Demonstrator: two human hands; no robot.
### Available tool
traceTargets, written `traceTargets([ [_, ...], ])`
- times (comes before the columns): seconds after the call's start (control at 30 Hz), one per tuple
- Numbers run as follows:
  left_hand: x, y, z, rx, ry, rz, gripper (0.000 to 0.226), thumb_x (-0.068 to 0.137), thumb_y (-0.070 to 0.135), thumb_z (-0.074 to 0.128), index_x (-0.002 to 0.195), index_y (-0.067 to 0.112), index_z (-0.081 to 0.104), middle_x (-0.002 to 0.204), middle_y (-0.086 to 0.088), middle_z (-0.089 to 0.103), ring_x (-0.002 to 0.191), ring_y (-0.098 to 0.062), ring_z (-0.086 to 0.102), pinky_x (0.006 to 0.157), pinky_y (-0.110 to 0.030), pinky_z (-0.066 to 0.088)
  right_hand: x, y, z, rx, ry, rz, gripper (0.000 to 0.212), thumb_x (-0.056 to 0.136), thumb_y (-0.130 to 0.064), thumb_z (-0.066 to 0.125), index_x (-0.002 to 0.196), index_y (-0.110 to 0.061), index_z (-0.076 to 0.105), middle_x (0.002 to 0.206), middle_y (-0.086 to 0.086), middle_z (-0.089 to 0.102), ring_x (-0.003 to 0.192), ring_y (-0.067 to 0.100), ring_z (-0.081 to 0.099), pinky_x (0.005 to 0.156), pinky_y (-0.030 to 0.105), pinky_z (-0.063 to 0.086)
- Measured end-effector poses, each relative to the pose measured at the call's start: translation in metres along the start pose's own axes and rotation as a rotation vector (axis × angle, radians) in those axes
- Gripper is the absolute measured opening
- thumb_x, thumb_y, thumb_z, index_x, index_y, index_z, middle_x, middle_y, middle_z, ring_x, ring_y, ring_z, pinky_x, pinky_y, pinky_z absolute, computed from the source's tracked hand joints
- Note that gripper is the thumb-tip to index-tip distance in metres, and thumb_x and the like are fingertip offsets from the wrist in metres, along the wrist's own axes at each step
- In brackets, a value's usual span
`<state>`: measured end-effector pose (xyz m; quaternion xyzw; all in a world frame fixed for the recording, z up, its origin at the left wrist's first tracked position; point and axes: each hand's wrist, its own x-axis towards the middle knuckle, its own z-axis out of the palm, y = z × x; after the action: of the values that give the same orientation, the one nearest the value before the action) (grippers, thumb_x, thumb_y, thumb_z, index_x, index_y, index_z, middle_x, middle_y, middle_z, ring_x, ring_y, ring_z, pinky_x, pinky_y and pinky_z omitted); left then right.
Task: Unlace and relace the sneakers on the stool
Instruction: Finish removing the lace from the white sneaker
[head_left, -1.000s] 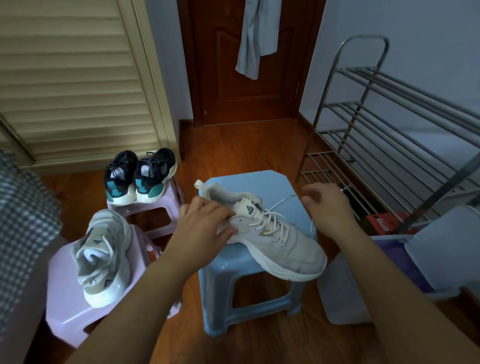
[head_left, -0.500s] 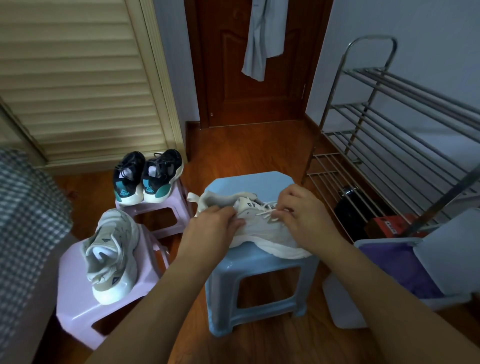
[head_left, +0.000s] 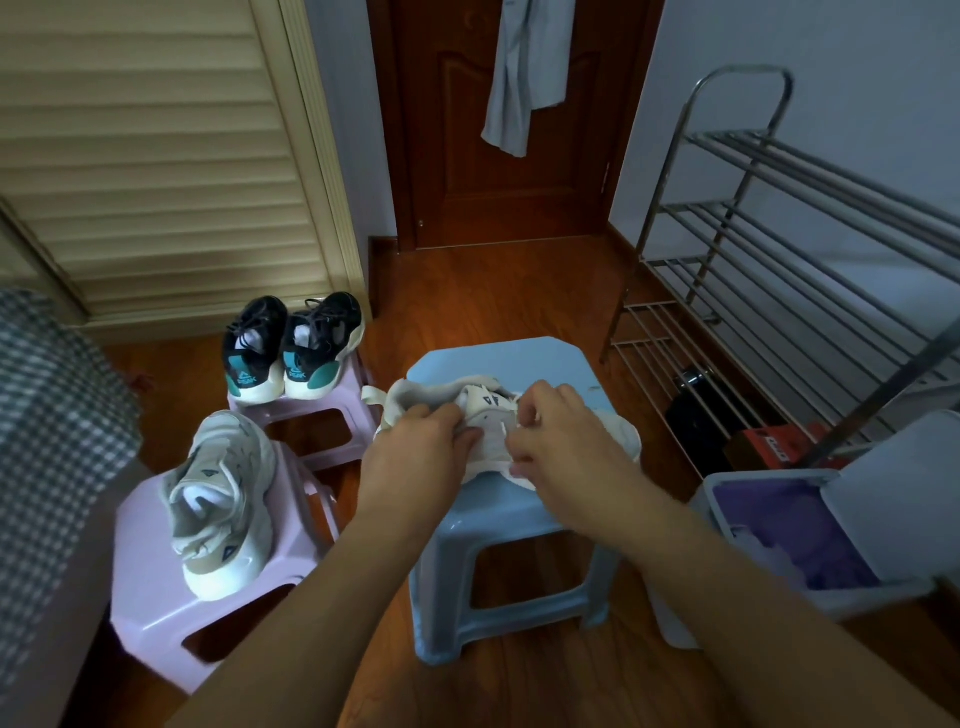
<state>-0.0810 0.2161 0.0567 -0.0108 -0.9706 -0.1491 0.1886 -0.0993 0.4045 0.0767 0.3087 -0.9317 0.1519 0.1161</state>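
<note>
A white sneaker (head_left: 485, 415) lies on the light blue stool (head_left: 498, 519), heel to the left, toe hidden behind my right hand. My left hand (head_left: 415, 457) grips the sneaker's side near the collar. My right hand (head_left: 556, 441) sits over the lacing area and pinches a white lace (head_left: 503, 431) with thumb and fingers. Most of the laces are hidden under my hands.
A matching grey-white sneaker (head_left: 221, 499) lies on a lilac stool (head_left: 156, 608) at left. A black and teal pair (head_left: 291, 348) stands on another lilac stool behind it. A metal shoe rack (head_left: 779, 291) fills the right, with an open bin (head_left: 810, 545) below it.
My right hand came in from the stool's right side onto the sneaker's laces and now pinches one. My left hand kept its hold near the collar.
</note>
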Motion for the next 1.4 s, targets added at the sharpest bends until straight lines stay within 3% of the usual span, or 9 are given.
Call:
traceTargets([
  [0.1,0.0,-0.002,-0.001,-0.051,-0.007,-0.006,0.026,0.099,0.046,0.055,0.104,0.022,0.065,0.098,-0.004,0.063,0.088,-0.03,0.063,0.063,-0.031,0.032,-0.012,0.02,-0.03,-0.064,-0.134,-0.122,0.013,0.076,-0.037,0.081,0.072,-0.027,0.073,0.094,-0.005,0.047,0.09,0.019,0.046,0.07,0.038,0.047],
  [0.23,-0.004,0.005,0.002,-0.078,-0.029,0.063,0.027,0.099,0.043,0.055,0.107,0.019,0.065,0.097,-0.006,0.063,0.083,-0.03,0.064,0.061,-0.033,0.04,0.0,-0.001,-0.028,0.044,-0.072,0.281,0.037,0.087,-0.061,0.063,0.097,-0.027,0.074,0.093,-0.007,0.05,0.094,0.015,0.05,0.08,0.035,0.044],
  [0.4,-0.017,0.014,-0.006,0.182,0.014,0.138,0.024,0.085,0.027,0.072,0.106,0.017,0.068,0.108,-0.009,0.059,0.068,-0.031,0.063,0.049,-0.03,0.033,0.025,-0.019,-0.001,-0.022,-0.004,0.428,0.032,0.1,-0.047,0.052,0.103,-0.018,0.067,0.097,0.0,0.065,0.094,0.02,0.06,0.072,0.032,0.04],
  [0.57,-0.004,-0.005,-0.007,0.204,0.037,0.466,0.023,0.083,0.021,0.073,0.103,0.014,0.066,0.134,-0.009,0.059,0.12,-0.032,0.055,0.101,-0.046,0.041,0.018,-0.016,-0.002,-0.036,-0.03,0.464,0.035,0.099,-0.049,0.05,0.096,-0.02,0.071,0.091,0.001,0.068,0.087,0.019,0.063,0.067,0.03,0.038],
  [0.73,0.009,-0.012,-0.005,0.16,-0.109,0.43,0.017,0.086,0.036,0.06,0.097,0.023,0.064,0.15,-0.008,0.051,0.127,-0.032,0.056,0.106,-0.053,0.038,0.021,-0.016,0.002,-0.041,-0.043,0.392,0.021,0.101,-0.032,0.054,0.1,-0.018,0.07,0.097,0.001,0.066,0.092,0.02,0.062,0.07,0.029,0.034],
  [1.0,0.01,-0.008,0.004,0.248,-0.107,0.414,0.02,0.083,0.039,0.056,0.095,0.029,0.069,0.15,-0.01,0.052,0.119,-0.046,0.058,0.1,-0.057,0.038,-0.03,-0.009,-0.055,-0.146,-0.76,0.129,0.011,0.091,-0.025,0.066,0.083,-0.021,0.071,0.087,-0.006,0.058,0.081,0.012,0.055,0.07,0.026,0.039],
  [1.13,0.009,-0.01,0.004,0.233,-0.1,0.435,0.022,0.087,0.041,0.051,0.095,0.028,0.066,0.151,-0.011,0.05,0.123,-0.045,0.055,0.101,-0.058,0.038,-0.007,-0.017,-0.043,0.05,-0.456,0.439,0.04,0.088,-0.062,0.06,0.083,-0.023,0.064,0.085,-0.004,0.061,0.083,0.018,0.06,0.071,0.033,0.047],
  [1.27,0.004,-0.009,0.0,0.233,-0.039,0.447,0.04,0.1,0.047,0.035,0.098,0.023,0.067,0.154,-0.011,0.047,0.127,-0.041,0.052,0.101,-0.055,0.037,0.016,-0.027,-0.012,0.106,-0.23,0.532,0.028,0.099,-0.046,0.054,0.087,-0.025,0.068,0.086,0.001,0.064,0.09,0.024,0.06,0.07,0.033,0.038],
  [1.4,0.006,-0.014,0.001,0.255,-0.006,0.42,0.046,0.104,0.047,0.029,0.099,0.023,0.068,0.155,-0.006,0.047,0.127,-0.039,0.053,0.101,-0.052,0.036,-0.003,-0.023,-0.034,0.071,-0.486,0.308,0.025,0.096,-0.036,0.062,0.075,-0.022,0.065,0.085,0.001,0.065,0.082,0.021,0.059,0.073,0.032,0.045],
])
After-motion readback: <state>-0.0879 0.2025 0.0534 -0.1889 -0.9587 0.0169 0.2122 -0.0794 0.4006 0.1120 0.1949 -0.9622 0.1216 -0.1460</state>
